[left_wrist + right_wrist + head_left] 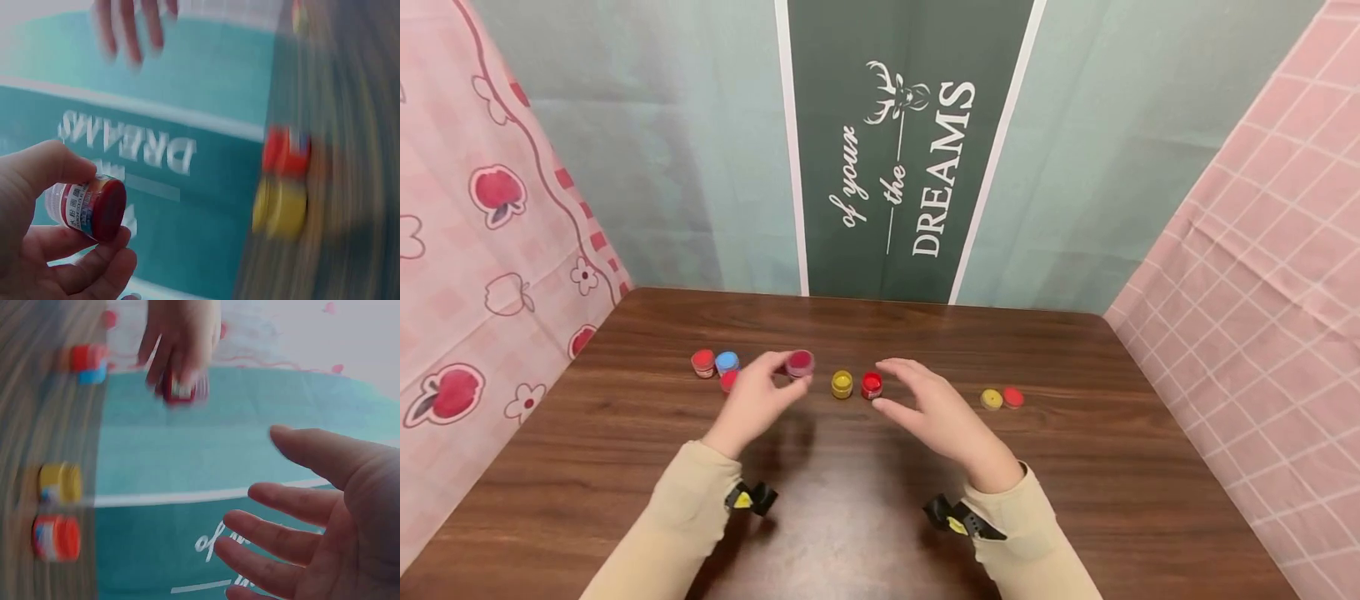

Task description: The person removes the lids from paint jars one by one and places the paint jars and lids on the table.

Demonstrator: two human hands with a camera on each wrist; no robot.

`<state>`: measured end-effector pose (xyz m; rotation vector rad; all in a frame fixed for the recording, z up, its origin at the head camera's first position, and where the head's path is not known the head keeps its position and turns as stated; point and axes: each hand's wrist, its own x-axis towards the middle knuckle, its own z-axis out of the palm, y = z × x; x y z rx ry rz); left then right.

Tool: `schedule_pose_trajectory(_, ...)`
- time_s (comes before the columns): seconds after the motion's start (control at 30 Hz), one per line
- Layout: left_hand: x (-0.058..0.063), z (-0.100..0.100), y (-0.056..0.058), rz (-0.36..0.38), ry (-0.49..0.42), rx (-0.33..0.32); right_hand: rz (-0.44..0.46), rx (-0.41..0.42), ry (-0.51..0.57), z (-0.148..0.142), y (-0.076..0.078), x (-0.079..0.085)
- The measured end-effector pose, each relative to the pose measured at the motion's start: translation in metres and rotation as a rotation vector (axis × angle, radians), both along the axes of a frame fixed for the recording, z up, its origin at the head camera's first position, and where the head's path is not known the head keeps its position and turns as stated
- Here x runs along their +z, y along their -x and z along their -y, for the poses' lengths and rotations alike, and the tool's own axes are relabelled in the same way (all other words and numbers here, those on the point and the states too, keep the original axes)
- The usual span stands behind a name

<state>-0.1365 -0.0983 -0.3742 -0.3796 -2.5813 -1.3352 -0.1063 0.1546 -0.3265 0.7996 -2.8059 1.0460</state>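
My left hand grips a small dark red paint jar above the table. The left wrist view shows that paint jar lying sideways between thumb and fingers, with a printed label and a ribbed clear lid. Empty and relaxed, my right hand hovers with thumb and fingers spread beside an open red paint jar. An open yellow paint jar stands just left of the red one, between the two hands.
At the left stand a red-topped jar and a blue-topped jar; a further red item is partly hidden by my left hand. A yellow lid and a red lid lie at the right. Fabric curtains border the table.
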Motion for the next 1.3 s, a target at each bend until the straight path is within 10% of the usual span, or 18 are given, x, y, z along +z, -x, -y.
schedule_pose_trajectory(0.3, 0.004, -0.069, -0.032, -0.024, 0.0, -0.272, -0.02, -0.103, -0.028, 0.011, -0.011, 0.0)
schedule_pose_trajectory(0.63, -0.005, -0.073, -0.041, 0.001, -0.01, -0.257, -0.057, -0.14, -0.216, 0.018, -0.012, -0.003)
schedule_pose_trajectory(1.3, -0.006, -0.072, -0.035, 0.175, -0.208, -0.289, -0.108, -0.173, -0.11, 0.018, -0.011, -0.007)
